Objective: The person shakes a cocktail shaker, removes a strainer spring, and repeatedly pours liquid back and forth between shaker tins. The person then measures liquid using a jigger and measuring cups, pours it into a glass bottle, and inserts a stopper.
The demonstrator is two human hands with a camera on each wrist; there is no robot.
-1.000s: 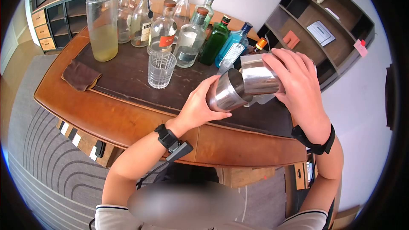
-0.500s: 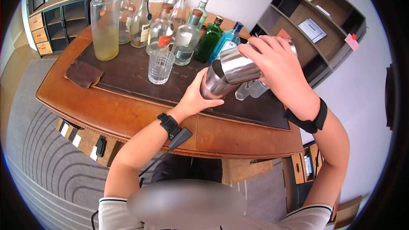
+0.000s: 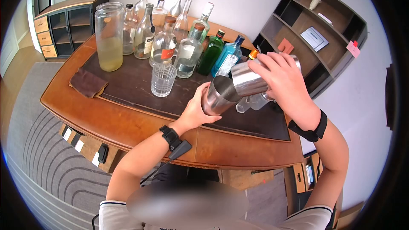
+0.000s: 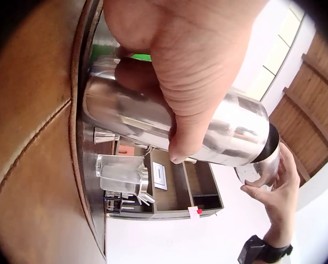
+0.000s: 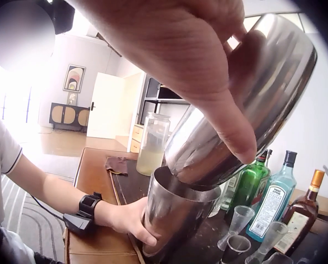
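Observation:
My left hand (image 3: 194,110) grips a steel cup (image 3: 220,96) round its side, its mouth tilted up toward the right. A second steel cup (image 3: 250,78), tipped on its side, is in my right hand (image 3: 283,81), with fingers over the top and thumb beneath. In the right wrist view the rim of the tipped cup (image 5: 246,104) lies over the mouth of the lower cup (image 5: 175,214). The left wrist view has the two cups meeting at their rims. A cut-glass tumbler (image 3: 163,79) stands to the left of the hands. Whatever the cups contain is hidden.
Several bottles (image 3: 163,44) line the back of the desk (image 3: 128,123). A tall jar (image 3: 109,38) of cloudy yellowish liquid and a folded brown cloth (image 3: 88,83) are at the left. Small clear measures (image 5: 241,220) stand beside the green and blue bottles.
Over the last second both cups have shifted slightly left together. Since half a second ago they sit lower in the head view, and the upper cup is less steeply tilted; both grips are unchanged.

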